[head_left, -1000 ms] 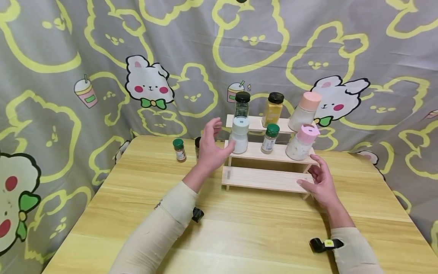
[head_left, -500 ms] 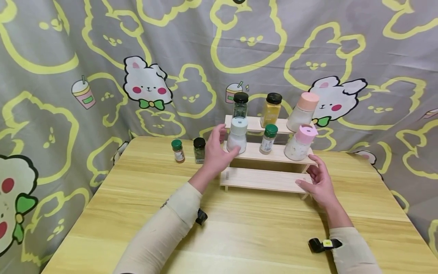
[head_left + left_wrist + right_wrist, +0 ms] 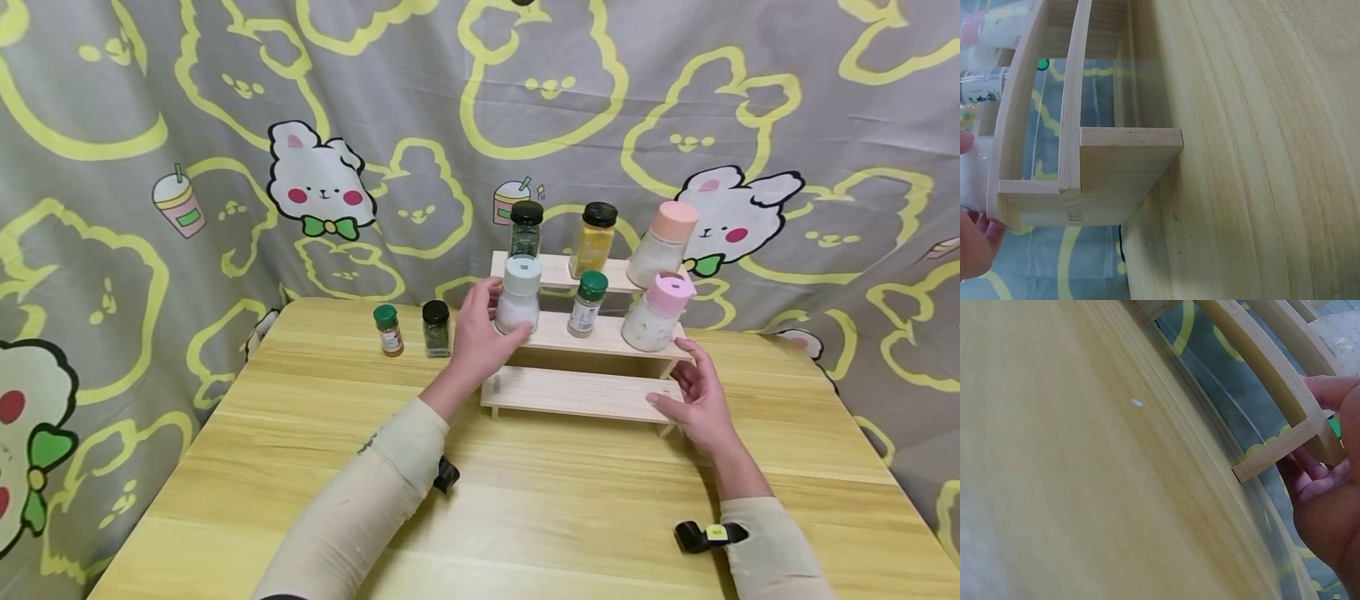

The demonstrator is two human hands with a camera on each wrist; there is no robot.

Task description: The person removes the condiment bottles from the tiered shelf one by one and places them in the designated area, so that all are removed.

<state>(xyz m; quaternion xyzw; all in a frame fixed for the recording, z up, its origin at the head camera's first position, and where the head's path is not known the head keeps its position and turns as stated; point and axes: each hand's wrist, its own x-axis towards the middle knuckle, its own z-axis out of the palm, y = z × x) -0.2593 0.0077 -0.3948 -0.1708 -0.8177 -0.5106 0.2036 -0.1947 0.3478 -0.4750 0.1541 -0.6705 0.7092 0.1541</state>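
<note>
My left hand (image 3: 483, 333) holds a jar of white powder (image 3: 519, 307) with a pale mint cap, at the left end of the rack's middle shelf. Its thumb crosses the jar's front and its fingers reach round the left side. In the left wrist view the jar (image 3: 974, 175) shows low at the left edge, between thumb and fingers (image 3: 982, 244). My right hand (image 3: 701, 404) grips the right end of the three-tier wooden rack (image 3: 577, 395), thumb on the bottom shelf. In the right wrist view that hand (image 3: 1329, 494) wraps the shelf's end by its leg.
Also on the middle shelf are a green-capped bottle (image 3: 587, 307) and a pink-capped jar (image 3: 651, 321). The top shelf carries a dark-green bottle (image 3: 525, 233), a yellow spice bottle (image 3: 592, 242) and a peach-capped jar (image 3: 663, 246). Two small bottles, green-capped (image 3: 388, 332) and black-capped (image 3: 436, 330), stand left on the table.
My left hand has moved right and slightly down, its fingers closing round the mint-capped jar. The black-capped bottle behind it has come into full view. My right hand stays on the rack.
</note>
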